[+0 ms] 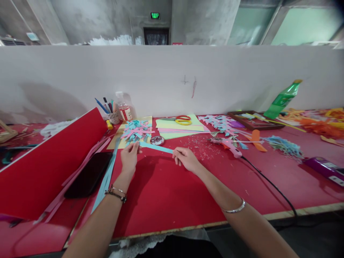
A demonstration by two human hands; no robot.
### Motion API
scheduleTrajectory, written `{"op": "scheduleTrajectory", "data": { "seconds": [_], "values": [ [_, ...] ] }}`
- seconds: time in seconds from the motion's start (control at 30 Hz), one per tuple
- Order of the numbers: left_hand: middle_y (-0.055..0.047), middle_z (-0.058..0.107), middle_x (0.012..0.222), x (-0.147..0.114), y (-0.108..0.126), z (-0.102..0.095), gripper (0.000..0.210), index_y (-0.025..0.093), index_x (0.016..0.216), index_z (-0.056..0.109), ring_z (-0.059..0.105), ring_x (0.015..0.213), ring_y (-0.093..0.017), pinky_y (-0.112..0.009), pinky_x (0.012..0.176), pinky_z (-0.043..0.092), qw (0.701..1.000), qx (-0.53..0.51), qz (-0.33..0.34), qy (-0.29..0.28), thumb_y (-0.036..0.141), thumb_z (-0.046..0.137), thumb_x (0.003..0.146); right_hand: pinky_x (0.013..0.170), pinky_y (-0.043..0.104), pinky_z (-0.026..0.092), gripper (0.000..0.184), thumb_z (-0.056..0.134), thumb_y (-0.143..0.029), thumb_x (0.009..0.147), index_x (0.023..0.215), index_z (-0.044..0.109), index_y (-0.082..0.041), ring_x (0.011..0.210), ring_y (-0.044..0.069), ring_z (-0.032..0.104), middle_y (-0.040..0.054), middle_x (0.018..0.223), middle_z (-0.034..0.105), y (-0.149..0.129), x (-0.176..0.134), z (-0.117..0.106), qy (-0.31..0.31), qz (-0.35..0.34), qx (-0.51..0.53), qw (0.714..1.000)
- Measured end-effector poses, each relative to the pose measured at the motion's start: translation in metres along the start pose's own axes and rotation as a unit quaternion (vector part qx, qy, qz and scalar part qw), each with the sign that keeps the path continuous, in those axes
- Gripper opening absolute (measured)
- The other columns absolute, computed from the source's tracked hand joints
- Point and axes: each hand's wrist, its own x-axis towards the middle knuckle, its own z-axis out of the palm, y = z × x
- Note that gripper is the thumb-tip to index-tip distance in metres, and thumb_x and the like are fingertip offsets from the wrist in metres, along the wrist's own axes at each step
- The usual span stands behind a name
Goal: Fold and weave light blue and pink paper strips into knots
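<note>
Red worktop (172, 200); left hand (129, 156), right hand (187, 159) pinch blue strip (157, 147) at opposite ends, probably keeping it straight.

Light blue on the paper strip (158, 147), right over a red bench (172, 200)! Behind the strip, scissors (176, 119) flash red and yellow handles; behind its left end, pink-and-blue paper shreds (137, 130); left, a black phone (88, 175); right, a pink glue gun (230, 146); farther right, a green bottle (284, 98), yellow-capped!
</note>
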Motion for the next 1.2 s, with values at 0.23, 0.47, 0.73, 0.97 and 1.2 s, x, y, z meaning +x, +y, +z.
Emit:
{"op": "scheduleTrajectory", "data": {
  "seconds": [0.23,0.47,0.73,0.97,1.2],
  "values": [
    [0.004,0.05,0.054,0.001,-0.004,0.0,0.02,0.013,0.06,0.054,0.044,0.046,-0.004,-0.017,0.05,0.037,0.992,-0.112,-0.042,-0.026,0.034,0.057,0.062,0.039,0.017,0.031,0.025,0.036,-0.033,0.078,0.061,0.046,-0.017,0.036,0.005,0.039,-0.0051,0.042,0.044,-0.002,0.0,-0.002,0.009,-0.007,-0.011,1.0],
    [-0.003,0.057,0.081,-0.023,0.0,0.016,0.034,0.016,0.085,0.051,0.05,0.048,-0.006,-0.02,0.046,0.042,0.939,-0.125,-0.109,-0.301,0.043,0.053,0.064,0.034,0.016,0.025,0.027,0.034,-0.036,0.078,0.068,0.049,-0.016,0.03,0.004,0.031,-0.0074,0.038,0.04,-0.002,-0.002,0.007,0.011,0.008,0.035,0.999],
    [0.005,0.042,0.04,-0.043,0.003,0.025,0.029,0.013,0.058,0.052,0.039,0.039,-0.006,-0.018,0.04,0.031,0.917,0.1,0.012,-0.385,0.039,0.046,0.07,0.037,0.016,0.028,0.026,0.036,-0.035,0.078,0.065,0.047,-0.016,0.034,0.004,0.036,-0.006,0.044,0.045,-0.005,-0.007,0.016,-0.088,0.012,0.054,0.995],
    [0.003,0.044,0.047,-0.041,0.002,0.022,0.031,0.015,0.055,0.048,0.041,0.043,-0.007,-0.018,0.044,0.033,0.908,0.06,-0.006,-0.415,0.038,0.041,0.073,0.038,0.014,0.031,0.021,0.035,-0.025,0.078,0.069,0.051,-0.015,0.035,0.003,0.038,-0.0044,0.047,0.049,-0.008,-0.008,0.015,-0.136,0.015,0.036,0.99],
    [0.002,0.046,0.045,-0.044,0.004,0.022,0.033,0.014,0.052,0.053,0.042,0.044,-0.007,-0.017,0.044,0.033,0.883,0.095,0.037,-0.458,0.036,0.042,0.074,0.035,0.014,0.032,0.017,0.037,-0.011,0.065,0.059,0.052,-0.014,0.032,0.004,0.039,-0.0049,0.04,0.048,-0.009,-0.011,0.015,-0.149,0.04,-0.022,0.988]
  ]
}}
